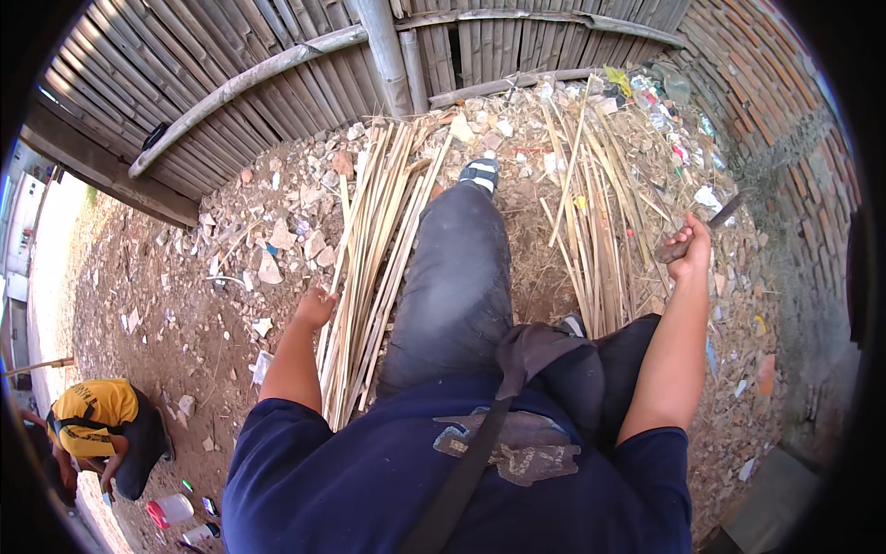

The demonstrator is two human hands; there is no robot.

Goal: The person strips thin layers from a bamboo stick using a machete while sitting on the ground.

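My right hand [690, 251] is raised on the right and closed around the handle of a knife [728, 211]. Its dark blade points up and away to the right, toward the brick wall. On the left, my left hand [317, 307] is beside the outer edge of a long pile of split bamboo strips [369, 249]; its fingers are curled, and what they hold, if anything, is hidden. Between my hands my dark-trousered leg stretches forward beside that pile. A second, looser bunch of bamboo strips [595, 245] lies on the ground between my leg and my right hand.
A bamboo-slat fence [277, 69] stands ahead, and a brick wall [794, 138] is close on the right. Broken stones [281, 235] and litter cover the ground. At the lower left another person [97, 425] crouches near a red-lidded plastic jar [171, 511].
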